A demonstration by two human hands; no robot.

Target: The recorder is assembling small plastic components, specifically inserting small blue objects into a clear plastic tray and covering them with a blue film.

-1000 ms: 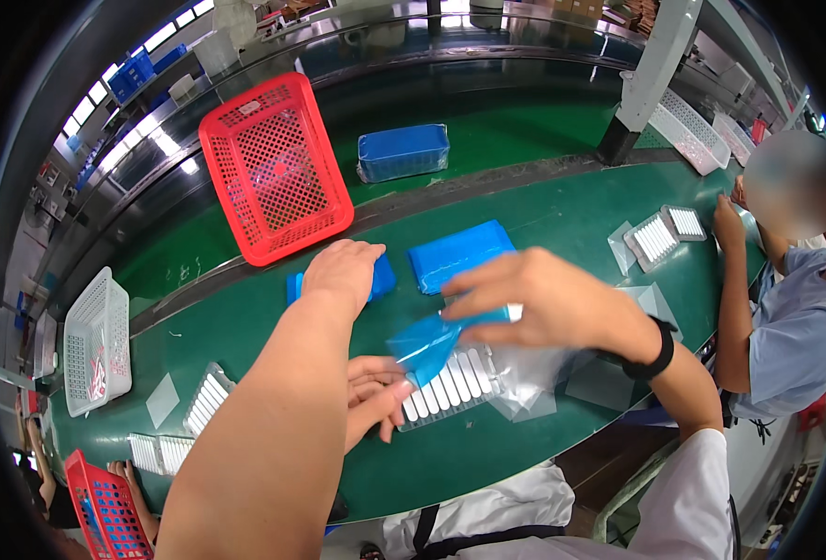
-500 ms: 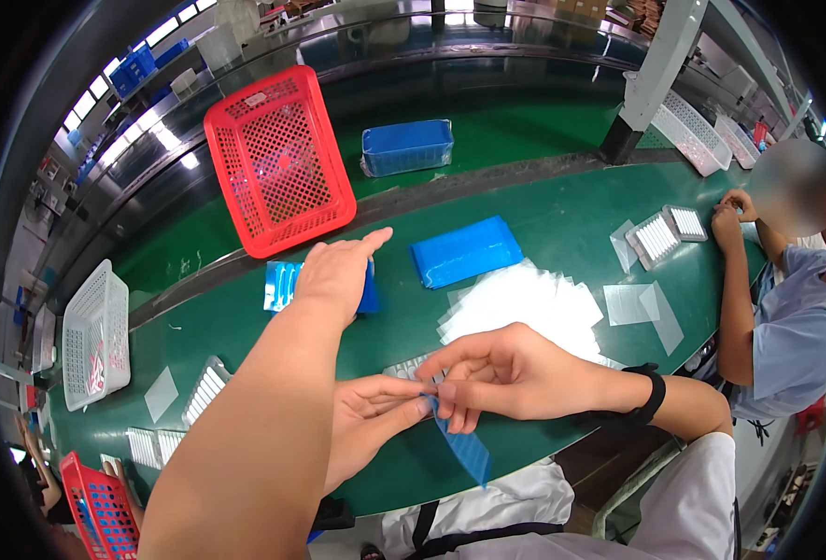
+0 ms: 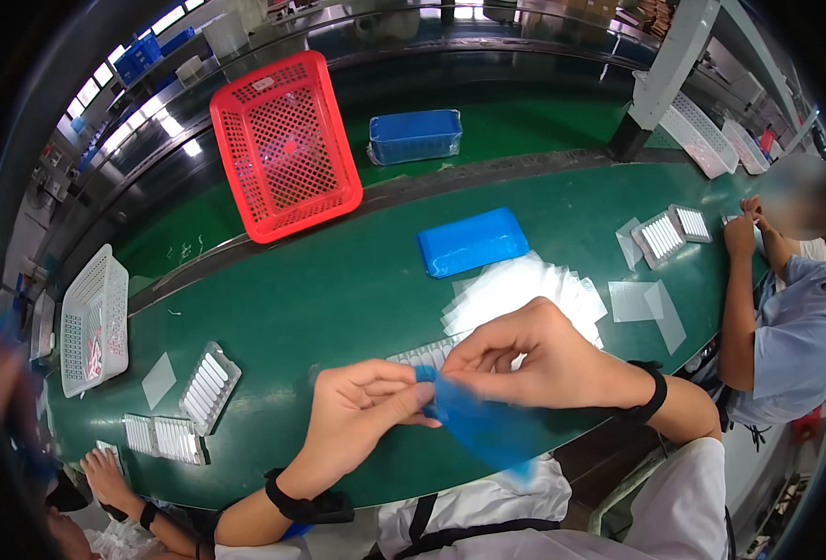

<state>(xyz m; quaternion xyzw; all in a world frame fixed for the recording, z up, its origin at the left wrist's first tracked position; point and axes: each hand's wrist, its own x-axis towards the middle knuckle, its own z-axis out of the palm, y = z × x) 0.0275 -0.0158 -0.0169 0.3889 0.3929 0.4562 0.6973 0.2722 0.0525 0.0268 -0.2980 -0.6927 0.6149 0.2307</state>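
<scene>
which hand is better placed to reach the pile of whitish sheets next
Probably the right hand: it sits just on the near side of the sheets, while the left hand is farther off to the left. Both hands are at the blue film, so the right would likely need freeing first.

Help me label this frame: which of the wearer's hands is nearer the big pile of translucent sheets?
Right. The right hand overlaps the near edge of the pile of translucent sheets in this view; the left hand is farther off, to its lower left.
</scene>
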